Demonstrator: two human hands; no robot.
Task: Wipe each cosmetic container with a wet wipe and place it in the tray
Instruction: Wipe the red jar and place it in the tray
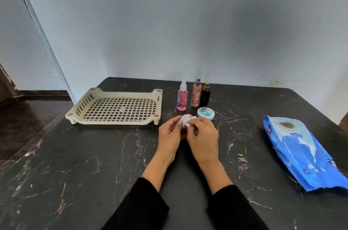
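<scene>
Wiping the first small round jar, just in front of the cream slotted plastic tray (120, 109).

Left hand (170, 133) clamped around the small round white-and-pink jar (185, 119), steadying it; right hand (202, 135) pinched on a white wet wipe (189, 122), pressed to the lid to rub it. Tray bare, so likely early. Right of tray: pink spray bottle (182, 98), peach mist bottle (195, 96), black perfume bottle (205, 96), teal-lidded tin (206, 112), unwiped. Blue wipes pack (301, 152) far right, within reach.

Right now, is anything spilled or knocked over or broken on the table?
Nothing stands out. The three spray bottles stand upright, the round tin lies flat, and the tray sits level. The wipes pack is only crumpled. No spill shows on the table.
</scene>
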